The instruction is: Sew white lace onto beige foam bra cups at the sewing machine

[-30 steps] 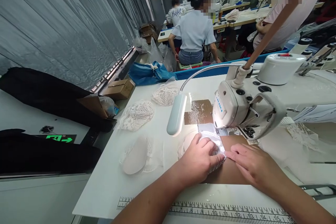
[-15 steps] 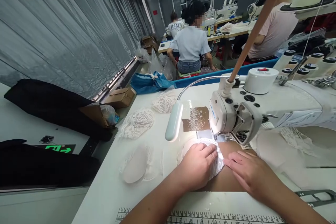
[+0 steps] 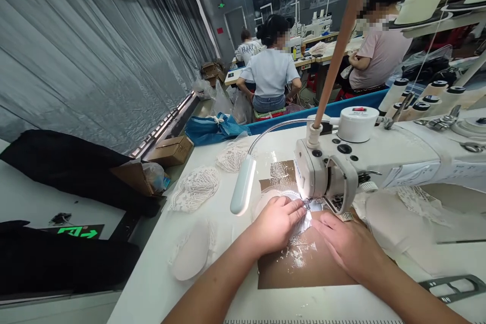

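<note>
A white lace-edged cup piece lies under the needle area of the white sewing machine. My left hand rests flat on it, fingers extended toward the presser foot. At the piece's right edge my right hand presses with thumb and forefinger close together, its fingertips near the needle. Brown tape covers the table surface beneath both hands. The lit lamp hangs just left of the machine head.
Lace pieces and a smooth cup lie on the left of the table. More cups and a grey thread-cutter-like tool are at right. Thread cones stand behind. Co-workers sit ahead.
The camera view has shifted slightly. Both hands and the white piece have moved away from me toward the needle, uncovering more brown tape in front.
</note>
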`<state>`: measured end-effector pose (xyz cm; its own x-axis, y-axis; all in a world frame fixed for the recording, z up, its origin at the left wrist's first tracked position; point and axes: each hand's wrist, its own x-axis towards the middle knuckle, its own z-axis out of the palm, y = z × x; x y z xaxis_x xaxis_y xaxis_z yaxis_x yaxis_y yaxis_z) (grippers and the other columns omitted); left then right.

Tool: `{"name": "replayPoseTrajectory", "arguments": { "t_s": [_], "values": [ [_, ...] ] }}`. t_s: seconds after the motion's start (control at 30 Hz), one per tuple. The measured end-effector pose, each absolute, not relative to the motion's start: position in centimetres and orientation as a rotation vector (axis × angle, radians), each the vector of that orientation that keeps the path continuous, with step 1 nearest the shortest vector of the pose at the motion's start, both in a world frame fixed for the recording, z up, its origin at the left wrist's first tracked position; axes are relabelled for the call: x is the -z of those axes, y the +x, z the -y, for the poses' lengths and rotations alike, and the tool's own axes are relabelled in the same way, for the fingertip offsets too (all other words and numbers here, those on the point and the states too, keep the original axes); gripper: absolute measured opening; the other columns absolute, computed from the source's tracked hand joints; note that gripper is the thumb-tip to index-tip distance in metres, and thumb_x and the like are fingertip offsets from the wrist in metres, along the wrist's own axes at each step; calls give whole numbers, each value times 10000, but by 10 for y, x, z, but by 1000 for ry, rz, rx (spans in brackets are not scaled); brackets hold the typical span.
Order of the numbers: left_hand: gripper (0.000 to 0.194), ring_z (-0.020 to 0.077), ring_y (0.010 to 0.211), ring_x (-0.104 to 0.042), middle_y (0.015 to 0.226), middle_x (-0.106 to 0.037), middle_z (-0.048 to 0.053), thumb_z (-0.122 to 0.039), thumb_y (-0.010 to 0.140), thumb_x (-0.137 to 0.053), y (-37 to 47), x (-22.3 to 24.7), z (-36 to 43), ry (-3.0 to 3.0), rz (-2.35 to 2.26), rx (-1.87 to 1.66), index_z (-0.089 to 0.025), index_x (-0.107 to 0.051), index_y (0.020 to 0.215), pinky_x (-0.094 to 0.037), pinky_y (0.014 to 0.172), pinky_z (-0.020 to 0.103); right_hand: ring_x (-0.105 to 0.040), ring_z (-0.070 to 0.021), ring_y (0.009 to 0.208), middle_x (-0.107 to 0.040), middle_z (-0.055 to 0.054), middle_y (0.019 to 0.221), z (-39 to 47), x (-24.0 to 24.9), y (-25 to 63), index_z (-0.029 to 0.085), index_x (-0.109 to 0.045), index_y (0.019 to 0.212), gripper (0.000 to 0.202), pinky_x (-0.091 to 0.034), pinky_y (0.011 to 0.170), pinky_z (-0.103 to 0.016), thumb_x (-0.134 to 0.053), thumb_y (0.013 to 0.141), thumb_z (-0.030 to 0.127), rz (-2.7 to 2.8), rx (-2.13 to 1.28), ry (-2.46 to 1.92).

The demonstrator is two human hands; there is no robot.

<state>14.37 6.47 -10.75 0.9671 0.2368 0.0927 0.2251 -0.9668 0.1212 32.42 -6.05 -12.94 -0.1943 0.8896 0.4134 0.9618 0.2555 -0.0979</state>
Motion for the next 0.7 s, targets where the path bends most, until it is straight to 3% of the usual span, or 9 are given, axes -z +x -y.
{"name": "replayPoseTrajectory", "arguments": {
  "t_s": [0.1,0.27,0.43,0.7],
  "values": [
    [420,229,954,-523,1291,-582,114,-175,884,-491,144,108,-69,3007,-350,-213,-160,-523,1303,-442,834,366,-406,-127,496,-674,-41,873,59,129,322,194,-663,1062,415,-270,548,-297,-407,778,32,2128,264,-1755],
    [362,213,983,-530,1316,-569,95,-165,901,-477,141,111,-64,2962,-246,-279,-168,-557,1255,-445,852,355,-376,-122,446,-687,-40,832,57,127,320,190,-681,1046,426,-250,500,-299,-420,752,26,2120,352,-1769],
    [375,216,948,-526,1312,-581,85,-156,884,-487,142,114,-66,2948,-255,-290,-157,-566,1250,-446,838,351,-474,-137,488,-691,-44,787,54,129,322,204,-688,1091,464,-287,496,-303,-442,739,29,2128,459,-1797],
    [468,244,956,-542,1245,-611,121,-158,813,-520,147,115,-80,2925,-315,-247,-168,-556,1280,-441,814,384,-649,-195,718,-692,-70,832,56,143,331,263,-652,1201,529,-467,579,-282,-397,781,67,2176,371,-1852]
  ]
}}
